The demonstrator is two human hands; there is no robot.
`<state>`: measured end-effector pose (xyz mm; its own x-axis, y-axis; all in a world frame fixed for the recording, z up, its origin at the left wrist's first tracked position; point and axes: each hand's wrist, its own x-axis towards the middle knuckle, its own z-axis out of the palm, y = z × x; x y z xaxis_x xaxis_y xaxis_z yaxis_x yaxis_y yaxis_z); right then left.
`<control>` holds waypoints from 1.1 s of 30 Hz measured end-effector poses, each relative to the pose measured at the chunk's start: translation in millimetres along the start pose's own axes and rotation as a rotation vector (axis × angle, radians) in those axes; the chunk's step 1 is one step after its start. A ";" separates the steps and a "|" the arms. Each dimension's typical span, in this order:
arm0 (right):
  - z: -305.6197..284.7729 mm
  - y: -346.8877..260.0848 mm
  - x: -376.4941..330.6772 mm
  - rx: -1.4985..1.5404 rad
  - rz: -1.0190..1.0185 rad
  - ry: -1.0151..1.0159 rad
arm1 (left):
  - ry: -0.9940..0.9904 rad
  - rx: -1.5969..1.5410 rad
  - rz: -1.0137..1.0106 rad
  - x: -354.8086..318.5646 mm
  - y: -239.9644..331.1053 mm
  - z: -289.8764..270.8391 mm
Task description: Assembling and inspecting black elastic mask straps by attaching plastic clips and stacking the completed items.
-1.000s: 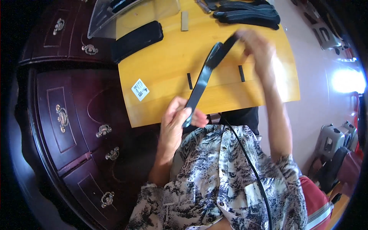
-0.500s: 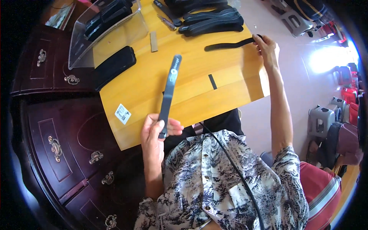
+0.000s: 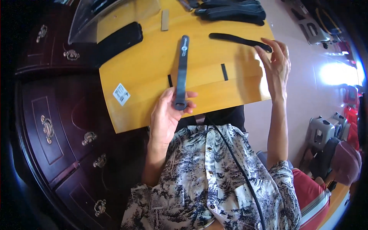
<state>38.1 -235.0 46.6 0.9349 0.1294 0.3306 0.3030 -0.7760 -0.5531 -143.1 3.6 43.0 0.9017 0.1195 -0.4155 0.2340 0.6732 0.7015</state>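
Head view. The left hand (image 3: 167, 115) pinches the near, ringed end of a long dark strap (image 3: 181, 73) between thumb and fingertips. The strap lies lengthwise on the yellow board (image 3: 145, 76), its far end pointing away from the person, and it sits between two short black marks (image 3: 224, 71) on the board. Half a second ago the same strap leaned to the right under the same grip; now it runs nearly straight up the picture.

The right hand (image 3: 276, 63) is open with fingers loosely spread, and its fingertips touch the right end of a second, curved strap (image 3: 239, 40) lying crosswise near the board's far right edge. Earlier this hand gripped that end near the board's corner; now the fingers have let go of their hold and only rest on it. One second ago both hands held one strap between them, so the two pieces have since come apart.

A pile of black straps (image 3: 234, 10) lies at the far edge, just beyond the curved one. A black case (image 3: 119, 40) lies on the board's left part, beside a clear plastic sheet (image 3: 111, 17). A white sticker (image 3: 121, 94) sits near the board's left corner. Dark wooden drawers (image 3: 50, 126) stand to the left.
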 end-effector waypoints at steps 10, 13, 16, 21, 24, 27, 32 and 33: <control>11.9 -99.0 -72.1 0.669 -0.068 -0.718 | -0.008 -0.043 -0.112 -3.6 -2.7 1.7; 10.1 -100.8 -72.7 0.705 -0.043 -0.764 | -0.007 0.043 -0.126 -6.0 2.5 2.8; 14.3 -97.6 -74.5 0.714 0.013 -0.778 | 0.009 0.057 -0.113 -6.9 -0.5 4.2; 16.7 -91.1 -75.9 0.825 0.154 -0.830 | 0.024 0.080 -0.060 -5.8 -3.2 7.1; 15.0 -89.4 -76.4 0.834 0.226 -0.872 | -0.005 0.066 -0.080 -3.8 -3.2 8.0; 16.1 -89.4 -79.6 0.904 0.293 -0.872 | 0.013 0.080 -0.053 -4.0 -3.1 9.5; 13.8 -93.2 -79.4 0.775 0.103 -0.796 | 0.066 0.110 0.022 -2.2 -7.1 9.2; 13.9 -92.9 -80.7 0.775 0.103 -0.796 | 0.066 0.111 0.021 -2.1 -7.4 8.9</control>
<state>-62.9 -164.8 60.7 0.7299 0.6607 -0.1753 -0.0094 -0.2467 -0.9690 -143.5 -8.1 43.8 0.8818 0.1834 -0.4345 0.2572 0.5854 0.7689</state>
